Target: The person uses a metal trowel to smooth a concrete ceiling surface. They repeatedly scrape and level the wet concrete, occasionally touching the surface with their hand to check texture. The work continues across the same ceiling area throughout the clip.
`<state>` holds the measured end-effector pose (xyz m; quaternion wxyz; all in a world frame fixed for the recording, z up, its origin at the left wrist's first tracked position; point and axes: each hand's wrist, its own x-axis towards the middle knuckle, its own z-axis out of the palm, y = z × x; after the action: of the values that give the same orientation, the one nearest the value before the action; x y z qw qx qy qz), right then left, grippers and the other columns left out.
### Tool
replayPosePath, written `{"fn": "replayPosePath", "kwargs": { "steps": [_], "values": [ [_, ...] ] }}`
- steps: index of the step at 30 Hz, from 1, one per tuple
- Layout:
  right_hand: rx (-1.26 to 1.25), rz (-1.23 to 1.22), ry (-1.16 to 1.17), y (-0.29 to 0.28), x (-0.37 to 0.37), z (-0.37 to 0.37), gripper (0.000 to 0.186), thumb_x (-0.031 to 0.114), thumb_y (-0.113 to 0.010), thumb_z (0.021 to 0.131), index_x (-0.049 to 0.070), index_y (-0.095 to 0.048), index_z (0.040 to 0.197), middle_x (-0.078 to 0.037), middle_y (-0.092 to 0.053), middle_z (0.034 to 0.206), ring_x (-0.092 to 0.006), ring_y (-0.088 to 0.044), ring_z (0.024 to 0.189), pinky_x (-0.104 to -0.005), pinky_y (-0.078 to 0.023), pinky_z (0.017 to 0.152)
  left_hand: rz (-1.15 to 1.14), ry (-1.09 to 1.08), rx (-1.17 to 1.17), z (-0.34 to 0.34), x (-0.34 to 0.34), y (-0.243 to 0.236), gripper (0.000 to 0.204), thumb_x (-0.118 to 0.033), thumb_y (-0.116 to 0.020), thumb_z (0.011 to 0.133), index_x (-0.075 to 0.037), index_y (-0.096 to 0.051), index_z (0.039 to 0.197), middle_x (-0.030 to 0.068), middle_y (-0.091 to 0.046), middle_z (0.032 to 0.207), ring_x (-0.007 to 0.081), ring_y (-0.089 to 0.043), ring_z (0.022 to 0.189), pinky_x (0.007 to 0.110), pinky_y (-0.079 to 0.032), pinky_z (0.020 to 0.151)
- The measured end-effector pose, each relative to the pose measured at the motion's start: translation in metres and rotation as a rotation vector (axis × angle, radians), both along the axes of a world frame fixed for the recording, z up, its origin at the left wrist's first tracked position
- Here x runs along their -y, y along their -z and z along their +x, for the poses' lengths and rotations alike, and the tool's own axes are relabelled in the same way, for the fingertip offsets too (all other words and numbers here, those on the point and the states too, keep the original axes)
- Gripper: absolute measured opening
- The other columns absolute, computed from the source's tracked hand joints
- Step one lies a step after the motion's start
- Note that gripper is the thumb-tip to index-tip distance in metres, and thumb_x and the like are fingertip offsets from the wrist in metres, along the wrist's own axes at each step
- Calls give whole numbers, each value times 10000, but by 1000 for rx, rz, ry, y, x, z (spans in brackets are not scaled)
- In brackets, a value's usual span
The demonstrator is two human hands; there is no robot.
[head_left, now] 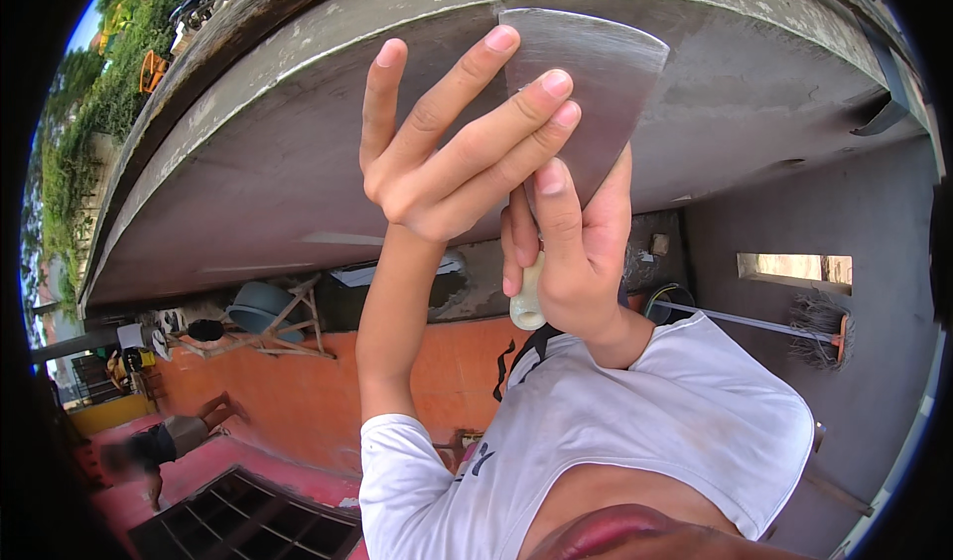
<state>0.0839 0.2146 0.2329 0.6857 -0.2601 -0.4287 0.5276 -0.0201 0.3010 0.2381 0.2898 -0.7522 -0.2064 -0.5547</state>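
Observation:
My right hand (571, 252) grips a wide metal scraper by its pale cylindrical handle (529, 297), with the thumb up on the blade (611, 64). My left hand (452, 153) is raised beside it, fingers stretched out and partly spread, some fingertips lying on the blade's face; its thumb is out of sight. Behind both hands is a grey plastered concrete surface (258, 188) with a patchy, worn curved edge.
At left are a blue-grey tub (253, 312) by a wooden stand, greenery (65, 163) and another person (159, 446) near a pink surface with a dark grid. An orange surface (268, 371) lies behind my arms; a long-handled mop (814, 332) is at right.

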Motion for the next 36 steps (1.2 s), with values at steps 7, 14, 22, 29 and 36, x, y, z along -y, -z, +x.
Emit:
{"fn": "replayPosePath", "kwargs": {
  "steps": [7, 14, 22, 29, 36],
  "values": [
    [1, 21, -10, 1, -1, -1, 460, 144, -361, 1067, 54, -187, 1483, -40, -498, 715, -54, -415, 453, -212, -443, 361, -10, 26, 17, 1, -3, 1, 201, -364, -660, 822, -262, -793, 932, -129, -747, 972, 206, -708, 1048, 520, -290, 1193],
    [-22, 36, -4, -6, -6, -2, 442, 141, -367, 1065, 50, -209, 1467, -43, -501, 734, -54, -411, 448, -214, -432, 354, -14, 57, 69, 6, -9, -6, 200, -367, -672, 803, -257, -792, 919, -125, -748, 977, 217, -703, 1057, 519, -298, 1193],
    [-21, -1, 3, 7, -1, -2, 417, 138, -371, 1060, 35, -229, 1439, -42, -492, 729, -57, -410, 454, -221, -437, 351, 5, 106, 52, 3, -11, 13, 203, -378, -666, 821, -259, -790, 928, -124, -747, 968, 228, -697, 1044, 509, -313, 1191],
    [-44, -20, 19, 4, -1, -5, 422, 132, -370, 1057, 31, -224, 1440, -44, -486, 722, -60, -393, 439, -221, -434, 347, 23, 139, 52, 2, -17, 13, 213, -393, -652, 835, -264, -790, 933, -120, -746, 980, 222, -695, 1049, 502, -304, 1197],
    [-47, 25, 15, -1, -9, -6, 433, 133, -359, 1057, 31, -205, 1449, -56, -503, 752, -62, -395, 435, -220, -427, 341, -53, 149, 210, 14, -17, 9, 216, -413, -647, 848, -272, -791, 926, -139, -745, 981, 204, -694, 1061, 484, -234, 1229]
  ]
}}
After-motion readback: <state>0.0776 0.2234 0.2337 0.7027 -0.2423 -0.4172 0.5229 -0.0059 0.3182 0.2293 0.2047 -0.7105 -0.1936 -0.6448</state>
